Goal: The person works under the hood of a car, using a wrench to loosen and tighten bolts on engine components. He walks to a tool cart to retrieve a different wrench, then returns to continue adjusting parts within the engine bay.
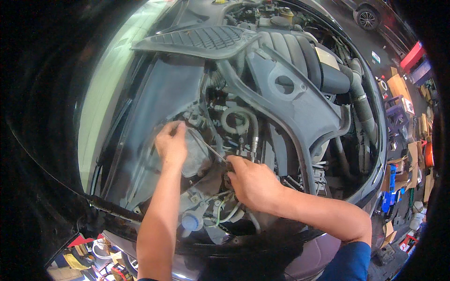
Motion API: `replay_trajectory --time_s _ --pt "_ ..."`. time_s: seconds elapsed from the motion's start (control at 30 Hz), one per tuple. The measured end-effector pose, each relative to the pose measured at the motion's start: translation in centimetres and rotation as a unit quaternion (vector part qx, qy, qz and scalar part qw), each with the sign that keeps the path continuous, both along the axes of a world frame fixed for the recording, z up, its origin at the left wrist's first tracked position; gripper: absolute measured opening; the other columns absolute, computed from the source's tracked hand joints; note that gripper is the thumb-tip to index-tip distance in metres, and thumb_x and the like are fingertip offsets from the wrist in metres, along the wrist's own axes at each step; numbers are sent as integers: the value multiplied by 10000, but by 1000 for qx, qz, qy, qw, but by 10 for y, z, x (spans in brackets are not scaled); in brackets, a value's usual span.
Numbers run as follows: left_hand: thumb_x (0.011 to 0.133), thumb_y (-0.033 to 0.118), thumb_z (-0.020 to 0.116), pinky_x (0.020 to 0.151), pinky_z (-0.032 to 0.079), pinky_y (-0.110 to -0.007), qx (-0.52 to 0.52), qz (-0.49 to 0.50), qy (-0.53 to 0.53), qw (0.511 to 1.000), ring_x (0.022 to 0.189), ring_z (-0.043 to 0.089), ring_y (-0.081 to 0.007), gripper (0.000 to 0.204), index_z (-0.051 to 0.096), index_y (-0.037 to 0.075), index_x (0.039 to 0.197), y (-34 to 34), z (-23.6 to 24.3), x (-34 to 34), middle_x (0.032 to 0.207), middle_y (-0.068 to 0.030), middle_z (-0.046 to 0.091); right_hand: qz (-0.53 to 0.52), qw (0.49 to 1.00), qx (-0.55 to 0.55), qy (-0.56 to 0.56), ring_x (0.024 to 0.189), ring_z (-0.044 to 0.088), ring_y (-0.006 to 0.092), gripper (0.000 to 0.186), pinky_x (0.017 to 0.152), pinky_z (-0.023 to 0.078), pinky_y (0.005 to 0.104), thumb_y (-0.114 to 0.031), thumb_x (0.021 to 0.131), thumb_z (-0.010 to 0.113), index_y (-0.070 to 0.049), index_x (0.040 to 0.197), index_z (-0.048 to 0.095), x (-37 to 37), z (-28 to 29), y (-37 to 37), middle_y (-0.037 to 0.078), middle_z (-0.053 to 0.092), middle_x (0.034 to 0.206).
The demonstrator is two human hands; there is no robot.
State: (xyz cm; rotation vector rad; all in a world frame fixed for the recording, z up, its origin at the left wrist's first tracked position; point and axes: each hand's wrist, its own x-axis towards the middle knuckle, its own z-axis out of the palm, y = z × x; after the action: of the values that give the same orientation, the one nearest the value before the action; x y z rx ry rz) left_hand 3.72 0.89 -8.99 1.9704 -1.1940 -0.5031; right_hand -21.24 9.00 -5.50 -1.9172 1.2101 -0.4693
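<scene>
My right hand [253, 184] is closed around the near end of a thin metal rod [206, 144], low over the engine bay. The rod slants up and left to the fingertips of my left hand [171, 145]. That hand's thumb and fingers are pinched together beside the rod's far end; what sits between them is hidden. Just under the left hand is a pale, dusty rounded cover [192, 157]. Beyond the rod lie a coiled grey hose [228, 122] and small connectors [194, 114]. A blue cap [191, 221] is between my forearms.
A grey plastic trim panel [293, 100] crosses the bay, with a vent grille [201, 41] at its far end. The windshield [110, 89] is on the left. Boxes and loose parts lie along the floor at right, near a cardboard box [400, 89].
</scene>
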Motion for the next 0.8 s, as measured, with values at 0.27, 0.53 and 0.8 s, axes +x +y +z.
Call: replay_trajectory --time_s 0.27,0.53,0.8 --pt "991 113 659 1019 548 -401 51 -59 -59 995 1132 746 -312 420 698 64 1406 25 7 31 1228 -221 771 0 1000 -20 11 880 708 499 395 767 585 546 -114 990 662 53 1337 569 -43 15 18 292 720 1034" --pt "976 143 692 973 562 -428 84 -49 -104 990 1080 757 -328 439 673 22 1398 40 8 37 1180 -214 782 31 999 19 -24 870 730 473 413 782 592 519 -104 988 663 53 1359 576 -52 28 40 267 748 992" --pt "895 340 831 908 580 -455 162 -72 -130 976 1003 765 -383 615 667 -29 1359 64 35 24 1105 -231 785 -14 999 34 -15 897 711 520 434 791 581 568 -119 981 673 70 1354 555 -49 27 35 331 719 992"
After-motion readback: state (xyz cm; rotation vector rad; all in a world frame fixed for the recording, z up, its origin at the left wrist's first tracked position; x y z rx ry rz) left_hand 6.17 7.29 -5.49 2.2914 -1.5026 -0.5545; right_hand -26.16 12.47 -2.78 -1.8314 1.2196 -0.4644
